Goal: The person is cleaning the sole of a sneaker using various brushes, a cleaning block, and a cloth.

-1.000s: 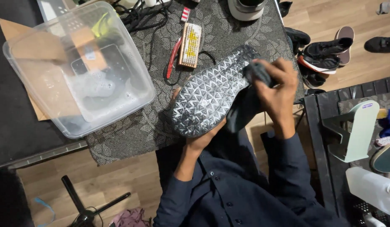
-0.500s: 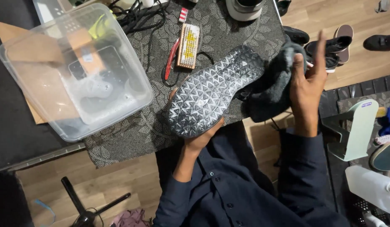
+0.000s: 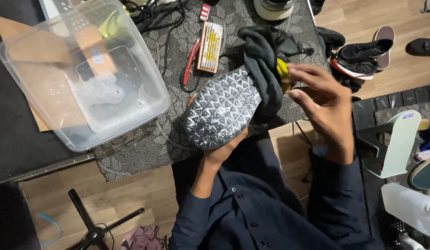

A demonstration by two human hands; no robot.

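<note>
The left hand holds a shoe from below, with the sole turned up toward the camera; the sole is grey with a pattern of small raised triangles, and it looks quite clean and a little shiny. The shoe is held above the near edge of the table, which is covered by a dark patterned cloth. The right hand is half open, its fingers spread, and it holds a dark grey cloth that hangs over the toe end of the shoe; something yellow shows between the cloth and the fingers, perhaps a sponge, but I cannot tell surely. As a judgement, the wiping of the sole seems mostly done, because no dirt shows on the visible part, while the toe end under the cloth and the upper side of the shoe are hidden, so what remains there is not clear. On the table to the left stands a clear plastic tub with some water, and behind the shoe lies a wooden brush. Other shoes lie on the wooden floor at the right.
</note>
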